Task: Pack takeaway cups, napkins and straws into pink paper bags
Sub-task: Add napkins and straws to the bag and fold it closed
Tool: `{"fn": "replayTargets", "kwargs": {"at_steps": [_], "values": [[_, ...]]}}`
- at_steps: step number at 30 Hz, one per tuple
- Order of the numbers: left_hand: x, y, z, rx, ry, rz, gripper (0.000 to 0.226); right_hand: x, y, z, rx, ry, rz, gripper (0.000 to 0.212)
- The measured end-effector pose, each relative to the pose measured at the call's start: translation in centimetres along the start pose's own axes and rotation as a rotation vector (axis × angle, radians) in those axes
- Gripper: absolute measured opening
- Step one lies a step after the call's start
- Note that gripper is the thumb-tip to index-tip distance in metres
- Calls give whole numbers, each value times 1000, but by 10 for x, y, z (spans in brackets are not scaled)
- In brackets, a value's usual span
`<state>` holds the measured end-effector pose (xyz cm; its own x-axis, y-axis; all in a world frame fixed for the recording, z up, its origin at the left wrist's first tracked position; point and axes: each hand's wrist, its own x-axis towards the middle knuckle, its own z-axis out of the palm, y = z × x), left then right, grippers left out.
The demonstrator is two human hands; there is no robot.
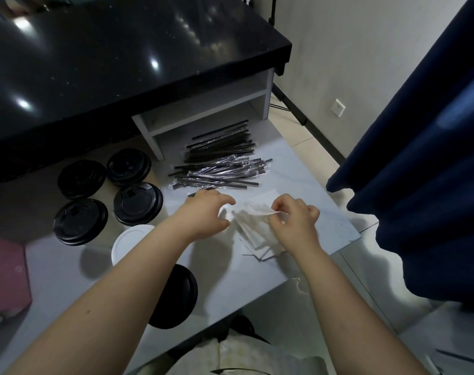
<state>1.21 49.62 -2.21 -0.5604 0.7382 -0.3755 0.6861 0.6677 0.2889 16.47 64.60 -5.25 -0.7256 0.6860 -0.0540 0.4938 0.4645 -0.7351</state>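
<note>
A small stack of white napkins (253, 231) lies on the pale table (306, 182) right of centre. My right hand (295, 220) pinches the top napkin at its far edge and lifts it. My left hand (203, 215) hovers at the stack's left edge, fingers spread, nothing held. A pile of black straws in clear wrappers (222, 161) lies just behind the hands. Several cups with black lids (81, 221) stand to the left, one with a white lid (130, 242) beside my left forearm. A pink paper bag (3, 277) shows at the left edge.
A glossy black counter (122, 63) with a white shelf unit (209, 115) beneath rises behind the table. A dark blue curtain (425, 171) hangs at the right. The table's right edge drops to a tiled floor (325, 147). Another black-lidded cup (176, 296) stands under my left forearm.
</note>
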Motion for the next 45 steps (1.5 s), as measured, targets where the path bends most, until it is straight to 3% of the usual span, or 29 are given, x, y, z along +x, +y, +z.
{"fn": "replayTargets", "kwargs": {"at_steps": [4, 8, 10, 13, 15, 19, 23, 26, 28, 31, 40, 45], "values": [[1, 3, 1, -2, -1, 9, 49, 7, 10, -5, -221, -91, 44, 20], [1, 6, 1, -9, 3, 24, 49, 4, 13, 8, -291, -125, 107, 57], [1, 6, 1, -6, 6, 29, 49, 1, 11, 19, -383, -103, 58, 64], [1, 8, -1, -16, 10, 29, 49, -3, 8, 32, -512, -110, -8, 56], [-1, 9, -2, -20, 10, 35, 50, -5, 6, 37, -497, -102, -17, 39], [-6, 9, -8, -9, 22, 37, 50, -10, 0, 31, -387, -77, -49, 12], [-20, 8, -30, 47, 118, 37, 51, -5, -24, 4, -140, -112, -82, 12], [-39, 5, -56, 82, 285, 20, 48, 1, -61, -17, -36, -150, -248, 18], [-56, -1, -74, 82, 386, -21, 48, 4, -90, -21, -108, -124, -387, 10], [-87, -23, -95, 87, 489, -116, 48, 5, -132, -13, -192, -63, -615, 16], [-217, -122, -118, 12, 712, -448, 49, -40, -261, 58, -329, -119, -1149, 28], [-294, -179, -119, -30, 845, -550, 48, -77, -324, 104, -236, -165, -1305, 32]]}}
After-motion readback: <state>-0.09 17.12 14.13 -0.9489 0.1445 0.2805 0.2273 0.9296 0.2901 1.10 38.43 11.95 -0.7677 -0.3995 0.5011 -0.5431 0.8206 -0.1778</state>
